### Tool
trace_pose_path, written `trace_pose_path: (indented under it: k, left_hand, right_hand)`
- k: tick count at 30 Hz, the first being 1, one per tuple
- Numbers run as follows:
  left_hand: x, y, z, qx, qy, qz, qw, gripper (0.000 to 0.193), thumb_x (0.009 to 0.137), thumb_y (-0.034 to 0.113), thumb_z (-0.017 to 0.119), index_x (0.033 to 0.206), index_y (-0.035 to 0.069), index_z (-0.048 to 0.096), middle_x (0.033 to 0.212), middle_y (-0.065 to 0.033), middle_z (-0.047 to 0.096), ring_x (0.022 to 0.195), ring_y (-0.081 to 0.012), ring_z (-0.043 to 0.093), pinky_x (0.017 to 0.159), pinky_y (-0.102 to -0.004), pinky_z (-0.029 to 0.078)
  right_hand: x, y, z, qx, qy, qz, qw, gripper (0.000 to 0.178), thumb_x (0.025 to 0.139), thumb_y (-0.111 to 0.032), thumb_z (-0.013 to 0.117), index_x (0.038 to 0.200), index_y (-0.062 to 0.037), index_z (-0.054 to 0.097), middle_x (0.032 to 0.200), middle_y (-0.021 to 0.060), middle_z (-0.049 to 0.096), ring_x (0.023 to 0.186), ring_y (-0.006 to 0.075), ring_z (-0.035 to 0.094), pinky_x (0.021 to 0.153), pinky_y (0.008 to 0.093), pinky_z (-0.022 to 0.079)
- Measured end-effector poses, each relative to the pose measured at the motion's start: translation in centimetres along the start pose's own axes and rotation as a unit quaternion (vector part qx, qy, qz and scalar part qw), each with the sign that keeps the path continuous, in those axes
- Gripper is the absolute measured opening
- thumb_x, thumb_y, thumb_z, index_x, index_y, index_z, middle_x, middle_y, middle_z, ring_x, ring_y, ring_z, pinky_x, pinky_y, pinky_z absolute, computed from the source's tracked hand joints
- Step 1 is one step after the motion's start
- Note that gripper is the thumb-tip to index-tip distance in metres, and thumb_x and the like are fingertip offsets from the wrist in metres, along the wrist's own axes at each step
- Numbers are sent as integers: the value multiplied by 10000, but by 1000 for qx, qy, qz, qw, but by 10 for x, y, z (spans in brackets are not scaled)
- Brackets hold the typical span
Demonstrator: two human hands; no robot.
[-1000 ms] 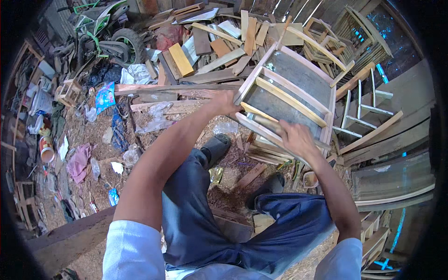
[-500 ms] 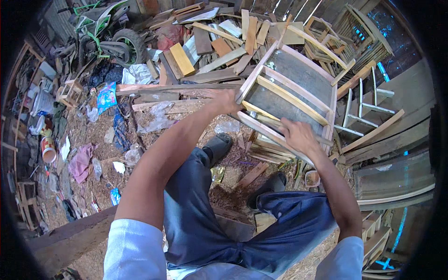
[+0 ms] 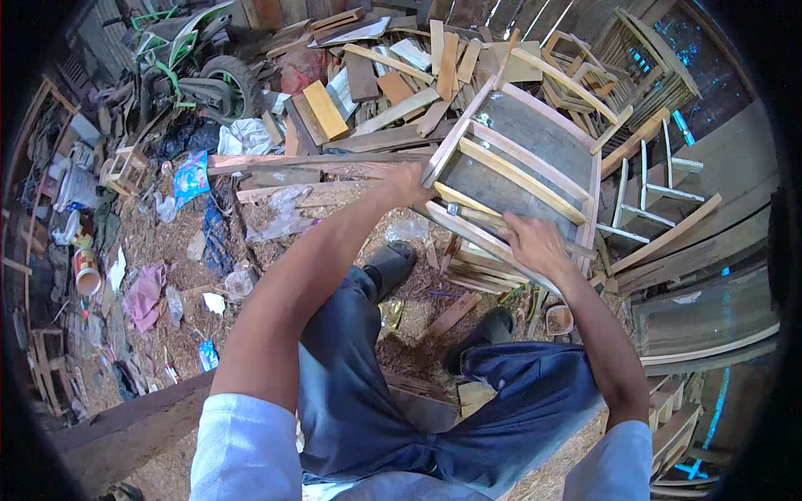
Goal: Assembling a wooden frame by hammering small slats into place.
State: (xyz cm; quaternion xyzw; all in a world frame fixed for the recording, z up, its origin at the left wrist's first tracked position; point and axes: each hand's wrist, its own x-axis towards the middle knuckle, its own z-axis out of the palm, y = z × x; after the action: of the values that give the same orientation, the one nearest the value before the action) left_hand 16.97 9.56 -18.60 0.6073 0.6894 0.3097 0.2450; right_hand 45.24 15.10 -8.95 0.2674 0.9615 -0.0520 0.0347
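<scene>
A wooden frame [image 3: 525, 181] with slats across a dark panel rests tilted ahead of me on the right. My left hand [image 3: 411, 184] is closed around its near left corner. Over the frame's near rail, my right hand [image 3: 536, 242] grips what looks like a hammer [image 3: 479, 216]. Its small grey head lies close to the near left corner, and the handle's end sticks out to the right of my fist. My right fingers partly cover the handle. Below the frame stands a slatted wooden piece [image 3: 482, 271], partly hidden.
Scrap boards [image 3: 393, 88] lie heaped at the back, beside a green and white motorbike [image 3: 196, 75]. A small white rack [image 3: 647, 188] and a long plank [image 3: 668, 234] are at right. Sawdust, plastic and cloth [image 3: 146, 294] litter the floor at left. A thick beam [image 3: 134, 430] runs at lower left.
Very little differs. My left forearm and the view have shifted slightly; both hands keep their grips, and the frame stays in nearly the same place.
</scene>
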Motion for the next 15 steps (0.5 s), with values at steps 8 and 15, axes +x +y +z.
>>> trace_pose_path:
  k: [8,15]
  left_hand:
    - [0,0,4,28,25,23,999,484,708,251,707,1079,-23,563,871,-240,649,835,-359,645,754,-399,503]
    - [0,5,4,19,9,2,1000,492,709,251,705,1077,-40,558,873,-241,648,826,-334,653,752,-379,505]
  right_hand:
    - [-2,-3,-4,7,23,-23,999,211,878,-245,507,1014,-90,546,748,200,642,676,403,624,639,506,488]
    - [-6,-2,-3,10,33,-14,999,218,891,-289,508,970,-88,542,750,220,636,679,413,619,636,511,488]
